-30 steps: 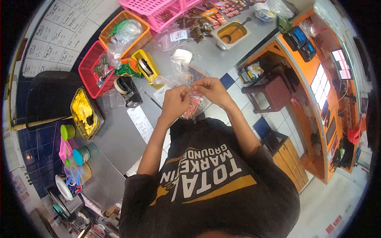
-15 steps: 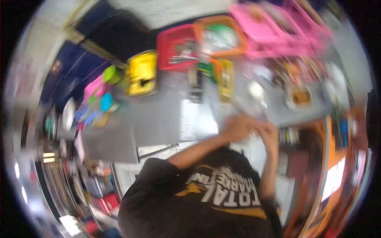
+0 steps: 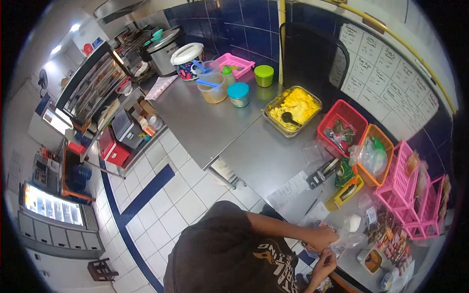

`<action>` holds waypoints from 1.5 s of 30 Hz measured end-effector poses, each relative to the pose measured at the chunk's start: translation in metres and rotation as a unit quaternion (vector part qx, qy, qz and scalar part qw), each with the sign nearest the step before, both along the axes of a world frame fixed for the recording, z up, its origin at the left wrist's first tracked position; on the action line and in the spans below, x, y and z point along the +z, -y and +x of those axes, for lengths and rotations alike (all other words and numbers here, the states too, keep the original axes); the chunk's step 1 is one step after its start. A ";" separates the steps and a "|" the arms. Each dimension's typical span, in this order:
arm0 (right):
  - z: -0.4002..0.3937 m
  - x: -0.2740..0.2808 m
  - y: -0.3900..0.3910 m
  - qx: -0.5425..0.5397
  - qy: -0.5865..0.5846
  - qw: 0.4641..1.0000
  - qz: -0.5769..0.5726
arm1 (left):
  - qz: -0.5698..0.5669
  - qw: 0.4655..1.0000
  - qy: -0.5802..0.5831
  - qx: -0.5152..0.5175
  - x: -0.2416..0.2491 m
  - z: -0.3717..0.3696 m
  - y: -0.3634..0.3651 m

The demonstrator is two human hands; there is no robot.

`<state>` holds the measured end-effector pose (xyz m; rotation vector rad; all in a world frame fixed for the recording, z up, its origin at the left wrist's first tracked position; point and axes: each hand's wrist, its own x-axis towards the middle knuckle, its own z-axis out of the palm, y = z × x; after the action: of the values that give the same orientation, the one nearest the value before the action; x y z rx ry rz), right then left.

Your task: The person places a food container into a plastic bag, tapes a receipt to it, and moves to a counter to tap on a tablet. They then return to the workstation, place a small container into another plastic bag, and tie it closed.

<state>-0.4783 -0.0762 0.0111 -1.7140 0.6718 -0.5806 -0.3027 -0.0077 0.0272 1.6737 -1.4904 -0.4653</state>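
My left hand (image 3: 322, 238) reaches across from the left, its fingers closed at the table's front edge. Just below it, my right hand (image 3: 324, 265) is closed too, fingertips close to the left hand. Both hands appear to pinch a thin clear plastic bag (image 3: 348, 240), which spreads to the right of the left hand; its gripped part is mostly hidden by the fingers. A small white rounded thing (image 3: 353, 222) lies beyond the bag. To the right are a small tray with brown contents (image 3: 373, 260) and several sachets (image 3: 394, 244).
On the steel table (image 3: 234, 146) stand a glass dish of yellow food (image 3: 298, 106) with a black spoon, a red basket (image 3: 344, 110), an orange basket (image 3: 378, 176) and pink racks (image 3: 400, 171). Lidded tubs (image 3: 238, 94) are at the far left. A whiteboard (image 3: 376, 73) hangs behind.
My view has swung left, bringing the kitchen and tiled floor into sight; hands and table items now appear lower and farther right. Both hands stay close together. The blur has gone.
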 end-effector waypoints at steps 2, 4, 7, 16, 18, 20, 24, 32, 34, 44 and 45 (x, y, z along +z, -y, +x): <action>0.001 0.005 0.001 0.006 -0.007 1.000 -0.017 | 0.020 0.997 -0.070 -0.005 -0.003 -0.003 0.001; 0.001 0.011 0.006 0.004 -0.031 0.998 -0.062 | 0.125 0.973 -0.192 -0.028 -0.001 0.005 0.007; 0.011 0.053 0.000 0.063 -0.108 0.988 -0.090 | 0.084 0.966 -0.221 -0.104 0.018 0.011 -0.005; 0.031 0.021 0.015 -0.066 -0.090 0.977 -0.180 | 0.096 0.986 0.125 -0.051 0.026 0.045 0.023; 0.038 0.035 0.007 -0.099 -0.091 0.988 -0.079 | 0.019 0.994 0.097 -0.053 0.019 0.050 0.016; 0.032 0.023 0.014 -0.102 -0.102 0.989 -0.026 | -0.017 0.999 0.016 0.024 0.009 0.065 -0.003; 0.047 0.051 0.003 -0.083 -0.107 0.971 -0.195 | 0.135 0.922 -0.011 0.362 -0.036 0.139 -0.089; 0.053 0.045 -0.012 -0.175 -0.102 0.968 -0.146 | 0.352 0.838 -0.013 0.416 -0.072 0.184 -0.105; 0.054 0.046 -0.018 -0.205 -0.099 0.966 -0.119 | 0.362 0.842 -0.030 0.398 -0.067 0.186 -0.104; 0.067 0.084 -0.058 -0.332 -0.035 0.921 -0.199 | 0.293 0.884 -0.106 0.349 -0.069 0.199 -0.105; 0.069 0.088 -0.062 -0.352 -0.015 0.918 -0.181 | 0.292 0.886 -0.100 0.345 -0.067 0.200 -0.106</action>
<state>-0.4093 -0.0141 0.0993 -1.7953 1.2828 -1.2441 -0.1023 0.0979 -0.0395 2.3874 -0.5325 -0.6939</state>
